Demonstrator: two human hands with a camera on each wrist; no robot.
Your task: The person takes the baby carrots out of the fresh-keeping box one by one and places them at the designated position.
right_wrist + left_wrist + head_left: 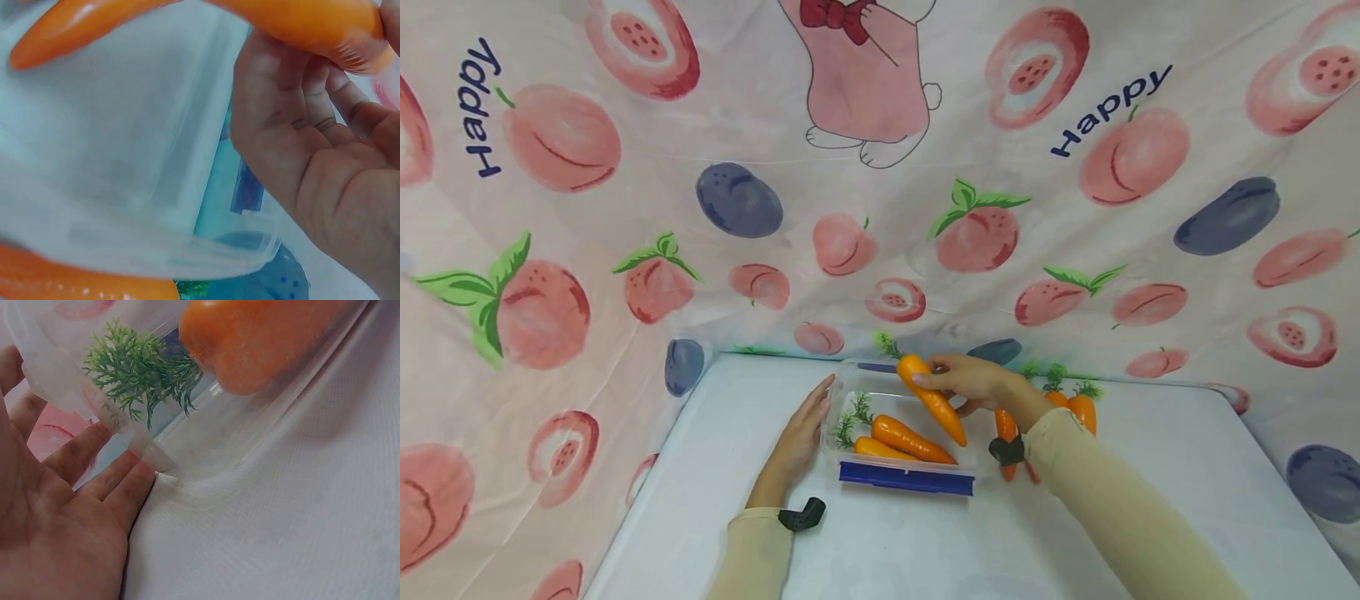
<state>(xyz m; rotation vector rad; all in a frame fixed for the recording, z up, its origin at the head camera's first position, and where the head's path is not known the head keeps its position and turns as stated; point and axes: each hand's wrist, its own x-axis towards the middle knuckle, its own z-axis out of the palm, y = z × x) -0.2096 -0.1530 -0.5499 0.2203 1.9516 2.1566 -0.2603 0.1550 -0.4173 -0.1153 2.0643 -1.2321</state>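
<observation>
A glossy, bright orange carrot [934, 402], finely creased near its thick, leafy green end and tapering to a narrow tip, is held tilted over a clear plastic container [891, 404] with a dark blue flap [906, 478] at its front. The right hand [973, 379] has its fingers curled round the carrot's thicker part. Inside the container lie 2 similar carrots [913, 437], feathery tops leftward. The left hand [801, 429], fingers extended and gripping nothing, touches the container's left side. More carrots [1082, 410] lie on the white worktop [925, 550] at right.

Right hand [331, 172] grips a carrot [306, 25]; clear box [125, 144] near.
</observation>
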